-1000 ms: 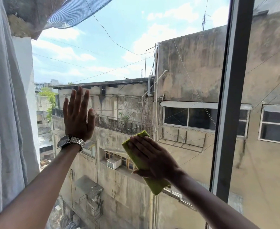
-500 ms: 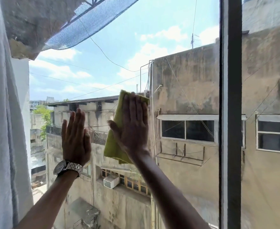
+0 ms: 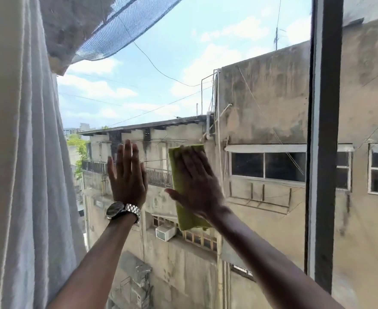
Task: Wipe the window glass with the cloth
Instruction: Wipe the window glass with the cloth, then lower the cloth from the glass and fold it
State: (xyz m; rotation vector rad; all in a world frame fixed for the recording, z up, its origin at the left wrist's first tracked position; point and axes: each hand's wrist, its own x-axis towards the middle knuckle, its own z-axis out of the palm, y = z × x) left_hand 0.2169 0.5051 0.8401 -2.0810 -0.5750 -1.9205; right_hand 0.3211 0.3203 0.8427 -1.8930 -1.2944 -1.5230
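Observation:
The window glass [image 3: 261, 103] fills the view, with stained buildings and sky behind it. My right hand [image 3: 197, 181] lies flat on a folded yellow-green cloth [image 3: 183, 215] and presses it against the pane at mid height. The cloth stands upright, and its top and bottom ends show past the hand. My left hand [image 3: 126, 175], with a metal watch at the wrist, rests flat on the glass just left of the cloth, fingers up and slightly spread, holding nothing.
A white curtain [image 3: 21, 175] hangs along the left side, close to my left arm. A dark vertical window frame bar [image 3: 323, 141] stands to the right of my right arm, with another pane beyond it.
My right hand slid the cloth up the glass from low and tilted to upright, then settled a little lower and to the right. My left hand stayed flat on the pane.

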